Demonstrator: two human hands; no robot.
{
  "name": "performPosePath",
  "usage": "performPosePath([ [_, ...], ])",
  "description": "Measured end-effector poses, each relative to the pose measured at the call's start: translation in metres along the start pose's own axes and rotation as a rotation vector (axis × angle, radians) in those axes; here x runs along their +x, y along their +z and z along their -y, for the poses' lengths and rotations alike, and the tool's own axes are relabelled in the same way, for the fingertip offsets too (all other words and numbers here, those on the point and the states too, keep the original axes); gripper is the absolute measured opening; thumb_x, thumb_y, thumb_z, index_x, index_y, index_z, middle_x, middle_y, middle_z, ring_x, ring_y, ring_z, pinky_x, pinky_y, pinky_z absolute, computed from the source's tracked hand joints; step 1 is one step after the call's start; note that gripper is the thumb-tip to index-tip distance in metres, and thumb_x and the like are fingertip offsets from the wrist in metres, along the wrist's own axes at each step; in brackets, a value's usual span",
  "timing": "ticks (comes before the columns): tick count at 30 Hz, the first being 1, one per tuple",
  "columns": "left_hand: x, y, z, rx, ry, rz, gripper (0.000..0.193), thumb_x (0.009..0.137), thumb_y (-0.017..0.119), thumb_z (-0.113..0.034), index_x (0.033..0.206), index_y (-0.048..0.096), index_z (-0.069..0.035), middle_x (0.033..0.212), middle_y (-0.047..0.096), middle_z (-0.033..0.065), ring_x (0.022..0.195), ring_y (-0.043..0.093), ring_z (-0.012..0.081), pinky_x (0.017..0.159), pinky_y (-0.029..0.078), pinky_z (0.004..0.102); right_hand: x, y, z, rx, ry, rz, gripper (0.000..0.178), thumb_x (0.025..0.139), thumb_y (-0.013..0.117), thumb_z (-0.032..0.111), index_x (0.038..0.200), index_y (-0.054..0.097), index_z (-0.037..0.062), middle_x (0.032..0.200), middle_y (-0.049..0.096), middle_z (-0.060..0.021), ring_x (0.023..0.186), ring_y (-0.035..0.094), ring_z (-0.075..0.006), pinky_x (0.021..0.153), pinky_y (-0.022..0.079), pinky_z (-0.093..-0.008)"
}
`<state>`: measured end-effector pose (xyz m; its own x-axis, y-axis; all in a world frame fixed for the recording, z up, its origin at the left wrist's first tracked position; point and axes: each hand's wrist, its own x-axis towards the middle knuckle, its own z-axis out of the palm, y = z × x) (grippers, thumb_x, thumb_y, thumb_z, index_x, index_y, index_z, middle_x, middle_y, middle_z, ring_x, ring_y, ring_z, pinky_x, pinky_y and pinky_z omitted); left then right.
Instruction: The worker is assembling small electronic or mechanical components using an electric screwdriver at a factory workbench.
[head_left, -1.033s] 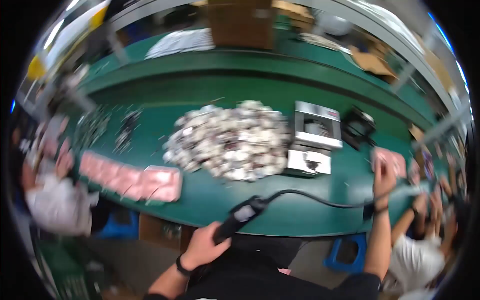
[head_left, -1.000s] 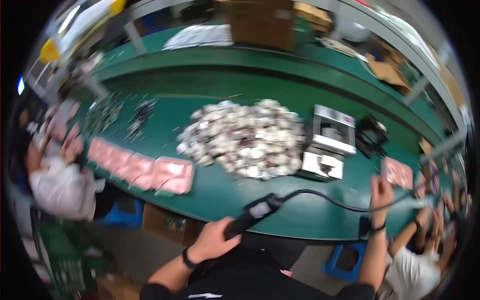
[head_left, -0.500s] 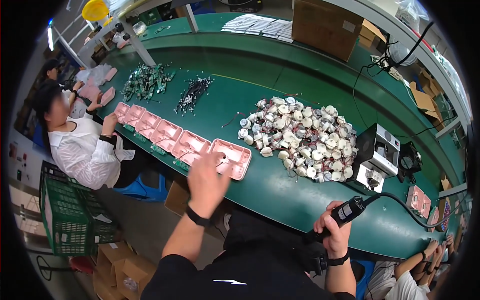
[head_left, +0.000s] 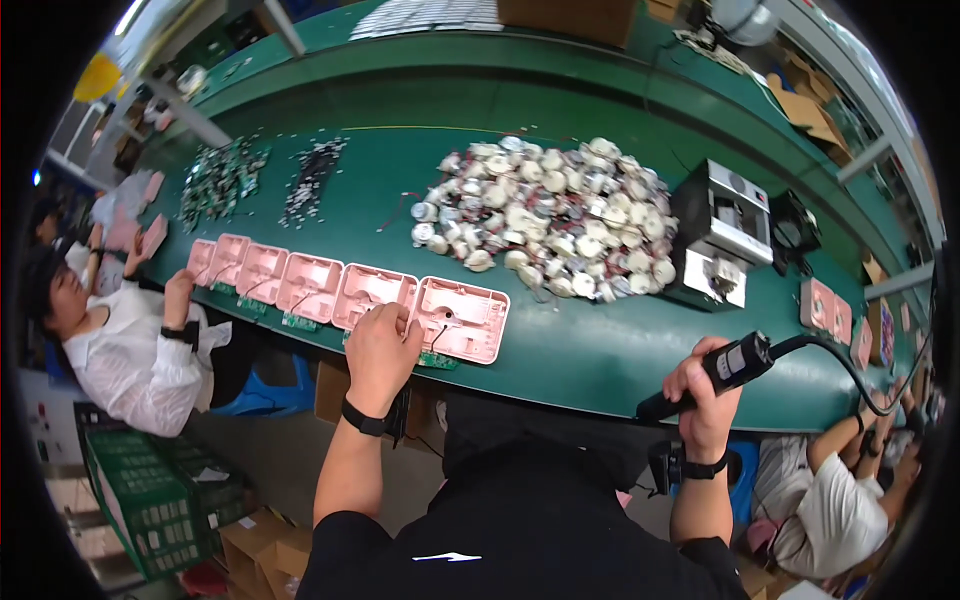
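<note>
My left hand (head_left: 383, 345) is bent over the seam between the nearest pink plastic housing (head_left: 485, 348) and the pink housing (head_left: 378, 279) to its left. Its fingers are curled together at the rim, and what they pinch, if anything, is hidden. A short dark wire and a round dark hole show inside the nearest housing. A green circuit board (head_left: 437, 360) pokes out below its front edge. At the table's front edge on the right, my right hand (head_left: 706, 392) is wrapped around a black electric screwdriver (head_left: 738, 364), tilted with its cable end up to the right.
More pink housings (head_left: 262, 272) run leftward toward a seated person (head_left: 130, 345). Behind lie a circuit board pile (head_left: 222, 185), dark wires (head_left: 313, 180) and a heap of white motor-like parts (head_left: 550, 215). A silver-black machine (head_left: 722, 230) stands right. Another person (head_left: 840, 490) sits lower right.
My left hand has drawn back from inside the nearest housing to its left rim, its fingers now curled. My right hand keeps the screwdriver. The whole view has shifted, so the table appears further left.
</note>
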<state>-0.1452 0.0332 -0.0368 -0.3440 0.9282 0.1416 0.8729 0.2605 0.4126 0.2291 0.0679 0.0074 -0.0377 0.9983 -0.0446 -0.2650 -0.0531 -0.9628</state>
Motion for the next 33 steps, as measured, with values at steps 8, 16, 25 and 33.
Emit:
performPosePath([
  [8, -0.020, 0.039, -0.082, -0.128, 0.121, 0.109, 0.018, 0.081, 0.068, -0.022, 0.077, 0.063, -0.005, 0.072, 0.063, 0.0077, 0.070, 0.063, 0.0284, 0.060, 0.049, 0.0418, 0.008, -0.044, 0.016, -0.175, -0.292, -0.161, 0.026, 0.088, 0.060, 0.002, 0.109, 0.046, 0.0005, 0.069, 0.052, -0.0058, 0.055, 0.051, -0.0140, 0.056, 0.046, -0.0303],
  [16, -0.036, 0.070, -0.146, -0.171, 0.256, 0.206, 0.019, 0.081, 0.070, -0.023, 0.077, 0.066, -0.005, 0.069, 0.065, 0.0085, 0.063, 0.064, 0.0274, 0.057, 0.050, 0.0395, 0.018, -0.075, 0.022, -0.269, -0.484, -0.219, 0.023, 0.090, 0.059, 0.002, 0.109, 0.047, 0.0010, 0.072, 0.053, -0.0060, 0.056, 0.051, -0.0139, 0.058, 0.046, -0.0305],
  [25, -0.024, 0.059, -0.169, -0.332, 0.327, 0.306, 0.023, 0.081, 0.072, -0.027, 0.082, 0.066, -0.005, 0.070, 0.067, 0.0110, 0.062, 0.065, 0.0313, 0.058, 0.051, 0.0417, 0.041, -0.078, 0.015, -0.131, -0.547, -0.294, 0.018, 0.091, 0.058, 0.002, 0.105, 0.048, 0.0013, 0.069, 0.050, -0.0057, 0.055, 0.048, -0.0138, 0.058, 0.046, -0.0309],
  [33, 0.101, 0.037, -0.122, -0.015, 0.508, -0.076, 0.032, 0.077, 0.075, -0.017, 0.106, 0.065, -0.006, 0.097, 0.063, 0.0116, 0.089, 0.063, 0.0301, 0.075, 0.051, 0.0402, 0.042, -0.078, 0.009, -0.147, -0.519, -0.334, 0.018, 0.090, 0.058, 0.001, 0.104, 0.047, 0.0014, 0.068, 0.050, -0.0056, 0.055, 0.050, -0.0143, 0.057, 0.046, -0.0313],
])
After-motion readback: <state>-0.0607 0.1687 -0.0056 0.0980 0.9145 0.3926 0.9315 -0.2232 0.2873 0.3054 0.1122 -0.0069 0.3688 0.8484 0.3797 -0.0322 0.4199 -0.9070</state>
